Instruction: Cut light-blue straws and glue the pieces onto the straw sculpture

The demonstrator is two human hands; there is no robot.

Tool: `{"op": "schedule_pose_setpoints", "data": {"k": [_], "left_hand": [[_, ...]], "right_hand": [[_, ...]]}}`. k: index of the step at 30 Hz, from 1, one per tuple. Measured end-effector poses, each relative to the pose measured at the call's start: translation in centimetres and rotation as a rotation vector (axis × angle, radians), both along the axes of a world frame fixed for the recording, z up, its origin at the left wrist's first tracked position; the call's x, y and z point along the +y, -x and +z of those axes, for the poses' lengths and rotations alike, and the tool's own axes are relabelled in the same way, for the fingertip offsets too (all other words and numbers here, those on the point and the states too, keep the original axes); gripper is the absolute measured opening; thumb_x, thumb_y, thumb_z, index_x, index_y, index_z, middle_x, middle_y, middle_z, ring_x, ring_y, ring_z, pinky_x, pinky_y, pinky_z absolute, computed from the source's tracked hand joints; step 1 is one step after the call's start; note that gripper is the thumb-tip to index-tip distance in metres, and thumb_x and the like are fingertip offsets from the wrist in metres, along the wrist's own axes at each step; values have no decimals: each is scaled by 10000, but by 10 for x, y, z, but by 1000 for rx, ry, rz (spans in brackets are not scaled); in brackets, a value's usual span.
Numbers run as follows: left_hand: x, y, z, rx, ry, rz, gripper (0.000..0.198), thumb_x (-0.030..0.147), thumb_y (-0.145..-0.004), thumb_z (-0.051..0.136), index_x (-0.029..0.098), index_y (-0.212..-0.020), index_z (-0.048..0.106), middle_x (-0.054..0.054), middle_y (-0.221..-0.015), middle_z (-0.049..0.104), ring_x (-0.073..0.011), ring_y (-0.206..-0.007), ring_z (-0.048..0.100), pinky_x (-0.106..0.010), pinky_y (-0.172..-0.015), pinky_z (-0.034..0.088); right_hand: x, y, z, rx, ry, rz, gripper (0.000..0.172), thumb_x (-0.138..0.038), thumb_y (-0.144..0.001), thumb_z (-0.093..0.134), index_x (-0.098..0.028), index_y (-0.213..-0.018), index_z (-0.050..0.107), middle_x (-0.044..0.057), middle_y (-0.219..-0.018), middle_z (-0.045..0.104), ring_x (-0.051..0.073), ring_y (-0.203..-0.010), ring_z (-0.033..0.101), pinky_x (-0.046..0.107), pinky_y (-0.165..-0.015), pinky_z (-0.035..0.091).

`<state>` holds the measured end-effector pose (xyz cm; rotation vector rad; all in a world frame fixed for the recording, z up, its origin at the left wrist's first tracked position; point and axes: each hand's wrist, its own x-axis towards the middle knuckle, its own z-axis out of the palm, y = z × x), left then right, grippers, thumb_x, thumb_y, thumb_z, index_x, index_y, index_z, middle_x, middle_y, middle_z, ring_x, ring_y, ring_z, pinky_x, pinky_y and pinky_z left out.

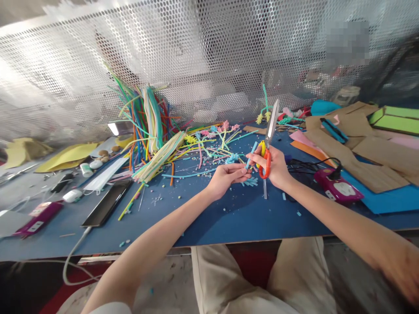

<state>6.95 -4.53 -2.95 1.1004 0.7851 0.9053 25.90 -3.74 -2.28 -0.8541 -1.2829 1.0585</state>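
Observation:
My left hand (226,179) is closed, its fingertips pinching the lower end of a short light-blue pipe cleaner (252,153). Scissors (273,124) with a red-orange and yellow handle are held in my right hand (276,168), blades pointing up and away from me. The thumb and forefinger of that hand also reach the blue piece, close to my left fingertips. Just behind my hands lies a curled light-blue piece (232,158), and a trimmed feathery blue one (250,182) shows below my fingers. My left fingers hide part of the held piece.
A large bundle of coloured pipe cleaners (152,122) stands left of centre before a perforated metal screen (183,52). Small clippings dot the blue tabletop (196,218). A phone (108,203) lies left; cardboard (376,168) and a purple power socket (340,187) sit right.

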Motion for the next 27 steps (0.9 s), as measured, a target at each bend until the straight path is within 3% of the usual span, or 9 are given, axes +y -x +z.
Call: {"op": "schedule_pose_setpoints", "data": {"k": [7, 21, 27], "left_hand": [[3, 1, -3, 9, 11, 7, 392, 326, -751, 863, 125, -1067, 747, -99, -992, 776, -151, -858, 751, -294, -903, 605], [1, -1, -1, -18, -4, 19, 471, 307, -740, 873, 128, -1101, 628, -98, -938, 780, -165, -824, 757, -286, -816, 613], [12, 8, 7, -26, -154, 238, 667, 297, -728, 876, 157, -1269, 512, -87, -908, 785, -173, -792, 755, -305, -794, 613]], "right_hand": [[-1, 2, 2, -42, -29, -6, 327, -482, -768, 783, -235, -866, 594, 36, -848, 718, 215, -816, 722, 337, -648, 587], [-3, 1, 6, 10, 7, 19, 330, -435, -735, 822, -223, -843, 593, 25, -793, 712, 167, -676, 677, 290, -575, 528], [-7, -8, 14, -117, -4, -64, 327, -473, -776, 769, -204, -802, 586, -10, -663, 645, 95, -446, 504, 264, -448, 410]]}}
